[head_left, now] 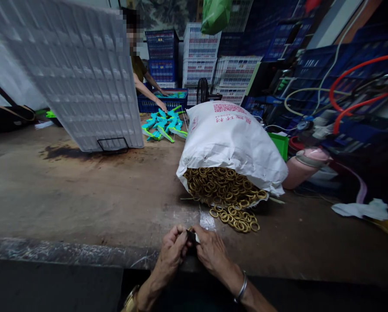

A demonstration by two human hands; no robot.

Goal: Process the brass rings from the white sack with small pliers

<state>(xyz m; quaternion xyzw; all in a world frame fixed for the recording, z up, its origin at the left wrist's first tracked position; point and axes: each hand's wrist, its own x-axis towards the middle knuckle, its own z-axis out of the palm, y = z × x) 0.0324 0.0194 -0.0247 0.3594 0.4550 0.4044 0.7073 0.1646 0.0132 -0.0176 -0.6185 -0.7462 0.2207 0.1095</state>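
Note:
Near the table's front edge, my left hand (pixel 172 251) and my right hand (pixel 213 250) meet with bent, closed fingers. Between their fingertips is a small dark piece (pixel 191 236), pinched from both sides. A bit of brass colour, like the edge of a ring, shows just above it, and a pale spot lies beside my right fingers. Just beyond my right hand, several loose brass-coloured rings (pixel 237 220) lie on the table. They spill from the open mouth of a white woven sack (pixel 233 134), which lies on its side full of such rings.
A tall white ribbed panel (pixel 83 78) stands upright at left on the brown table (pixel 83 190). Behind it, a person (pixel 148 89) reaches toward turquoise and green pieces (pixel 164 123). Stacked crates (pixel 200 52) fill the back. A pink bottle (pixel 306 167) and orange hoses (pixel 335 97) are right.

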